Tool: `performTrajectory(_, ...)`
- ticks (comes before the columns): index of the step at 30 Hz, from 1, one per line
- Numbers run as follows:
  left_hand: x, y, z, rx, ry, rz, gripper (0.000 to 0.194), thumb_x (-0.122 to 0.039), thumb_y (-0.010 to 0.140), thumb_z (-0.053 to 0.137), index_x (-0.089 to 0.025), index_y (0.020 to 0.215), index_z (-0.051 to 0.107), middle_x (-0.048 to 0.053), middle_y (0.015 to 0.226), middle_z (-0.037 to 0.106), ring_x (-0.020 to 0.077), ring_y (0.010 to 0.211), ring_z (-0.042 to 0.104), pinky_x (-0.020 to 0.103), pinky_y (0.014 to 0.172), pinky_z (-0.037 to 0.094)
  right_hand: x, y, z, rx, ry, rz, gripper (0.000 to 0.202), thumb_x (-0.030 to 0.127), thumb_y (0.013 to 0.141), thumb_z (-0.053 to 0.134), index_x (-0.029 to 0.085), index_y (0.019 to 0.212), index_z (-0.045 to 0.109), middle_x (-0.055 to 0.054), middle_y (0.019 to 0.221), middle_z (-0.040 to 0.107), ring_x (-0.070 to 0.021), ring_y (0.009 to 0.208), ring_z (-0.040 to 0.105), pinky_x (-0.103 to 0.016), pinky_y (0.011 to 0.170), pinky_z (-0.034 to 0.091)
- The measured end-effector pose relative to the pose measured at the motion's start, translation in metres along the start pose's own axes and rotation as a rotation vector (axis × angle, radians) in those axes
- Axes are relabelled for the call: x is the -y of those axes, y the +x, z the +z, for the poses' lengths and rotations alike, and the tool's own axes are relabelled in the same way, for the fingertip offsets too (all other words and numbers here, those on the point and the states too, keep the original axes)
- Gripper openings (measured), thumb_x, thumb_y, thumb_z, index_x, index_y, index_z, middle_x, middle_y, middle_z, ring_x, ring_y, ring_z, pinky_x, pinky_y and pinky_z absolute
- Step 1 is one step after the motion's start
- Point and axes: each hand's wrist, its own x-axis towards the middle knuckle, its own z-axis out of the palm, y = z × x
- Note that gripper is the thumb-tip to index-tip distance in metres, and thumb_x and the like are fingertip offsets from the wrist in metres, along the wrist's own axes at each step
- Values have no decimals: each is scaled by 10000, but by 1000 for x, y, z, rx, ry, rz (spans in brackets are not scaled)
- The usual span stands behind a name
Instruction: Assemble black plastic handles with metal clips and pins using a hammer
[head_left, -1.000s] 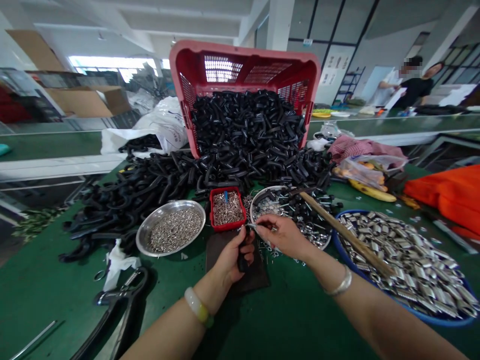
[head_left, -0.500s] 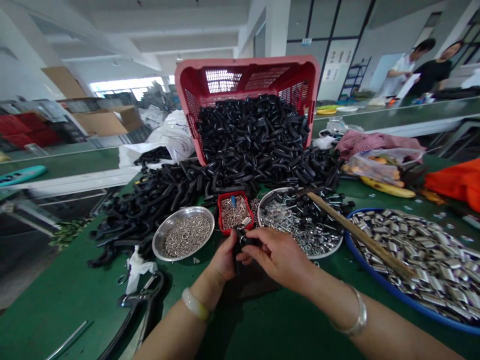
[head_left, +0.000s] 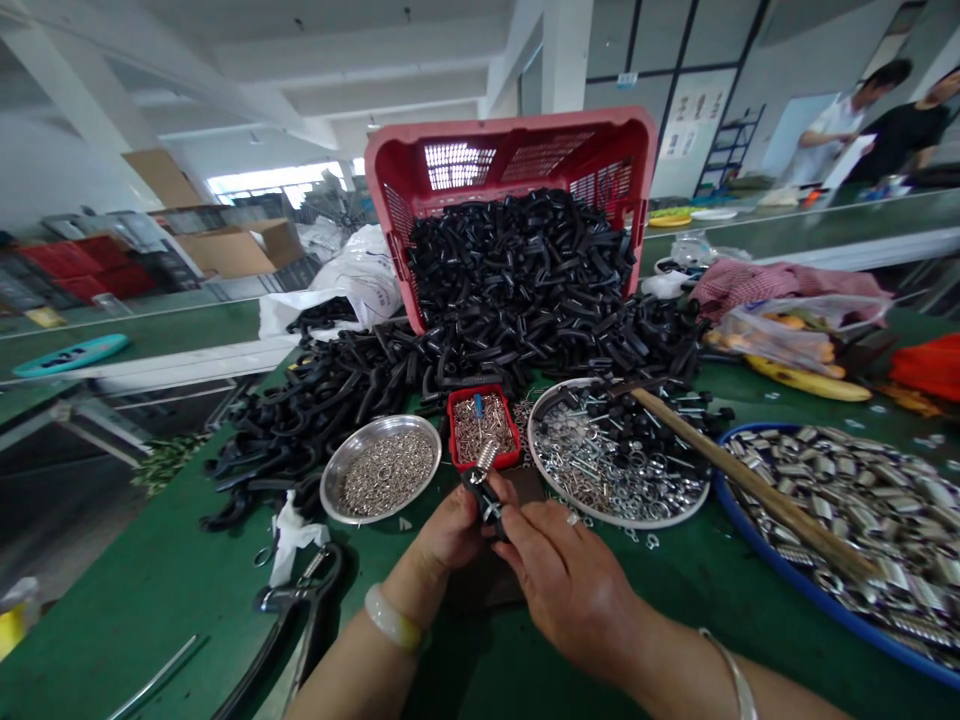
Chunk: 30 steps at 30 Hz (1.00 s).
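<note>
Both hands meet in the middle over the green table [head_left: 247,600]. My left hand [head_left: 450,530] is closed around a black plastic handle part [head_left: 480,488]. A silver coil spring [head_left: 487,455] sticks out of its far end. My right hand [head_left: 574,575] pinches the near side of the same part, where a small shiny metal piece shows between the fingers; its exact shape is hard to make out. Just beyond the hands stands a red tray [head_left: 513,460] of small metal pins with a blue-handled tool [head_left: 478,405] in it.
Around the hands are a metal dish [head_left: 327,495] of small parts, a round plate [head_left: 637,522] of bolts and hardware, and a blue basin [head_left: 757,540] of springs under a wooden stick [head_left: 742,480]. Behind, black handles spill from a red crate [head_left: 390,250]. A hand gripper [head_left: 300,600] lies left.
The part has tilted in my hands, so its spring end now shows more clearly. My right hand has turned and moved lower, its fingers closer over the part. The view has shifted slightly left.
</note>
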Motion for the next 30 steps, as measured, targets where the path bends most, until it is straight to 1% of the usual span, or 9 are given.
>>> performTrajectory(7, 8, 0, 2, 36, -44, 59, 521, -613, 481, 684, -146, 665, 546, 8, 683, 472, 40, 463, 320, 189, 410, 258, -1, -4, 5, -34, 56, 22, 329, 96, 781, 499, 110, 1109, 495, -138, 915, 617, -232, 879, 569, -378, 744, 508)
performTrajectory(11, 11, 3, 6, -33, 21, 92, 500, -557, 496, 713, -127, 713, 579, 12, 655, 506, 59, 503, 385, 187, 450, 293, -7, 9, -3, 107, 208, 233, 224, 197, 842, 427, 146, 1047, 503, -118, 866, 626, -211, 786, 598, -353, 675, 509)
performTrajectory(16, 19, 12, 16, -212, 93, 94, 373, -482, 634, 664, -164, 737, 497, -61, 497, 425, 47, 439, 357, 176, 451, 307, -33, 17, 8, 145, 381, 578, 161, 274, 875, 353, 180, 887, 484, -57, 750, 625, -173, 700, 613, -290, 638, 479)
performTrajectory(19, 20, 14, 17, -358, 63, 39, 380, -489, 640, 653, -175, 738, 462, -78, 512, 405, 34, 410, 340, 164, 409, 283, -44, 10, 21, 292, 437, 567, 168, 272, 862, 373, 162, 948, 467, -68, 794, 625, -173, 728, 607, -292, 667, 461)
performTrajectory(22, 17, 12, 15, -401, 68, 5, 387, -484, 628, 663, -176, 764, 470, -88, 505, 392, 27, 392, 333, 155, 389, 259, -49, 3, 30, 389, 399, 494, 204, 282, 842, 383, 148, 958, 483, -98, 846, 612, -190, 769, 587, -316, 689, 438)
performTrajectory(24, 16, 12, 13, -405, 113, 3, 384, -464, 614, 682, -175, 759, 475, -92, 471, 393, 27, 378, 330, 154, 383, 244, -52, 3, 33, 463, 495, 570, 296, 370, 873, 301, 162, 818, 505, -56, 695, 585, -160, 642, 561, -284, 602, 426)
performTrajectory(27, 18, 12, 12, -414, 157, 15, 385, -443, 599, 700, -174, 757, 475, -96, 432, 392, 26, 362, 320, 153, 374, 222, -57, 9, 38, 677, 798, 833, 565, 531, 872, 63, 186, 664, 459, 49, 431, 387, -101, 370, 376, -221, 405, 315)
performTrajectory(28, 18, 12, 12, -423, 156, 19, 384, -443, 601, 698, -175, 756, 472, -97, 427, 386, 27, 361, 319, 153, 373, 223, -59, 11, 39, 744, 836, 883, 622, 557, 856, 2, 189, 632, 451, 61, 400, 339, -95, 337, 328, -217, 383, 285)
performTrajectory(30, 18, 11, 13, -455, 116, 3, 378, -443, 611, 693, -179, 750, 459, -96, 447, 389, 25, 360, 320, 151, 371, 231, -61, 15, 42, 780, 707, 847, 660, 573, 849, -3, 185, 591, 466, 37, 413, 382, -102, 366, 371, -226, 415, 305)
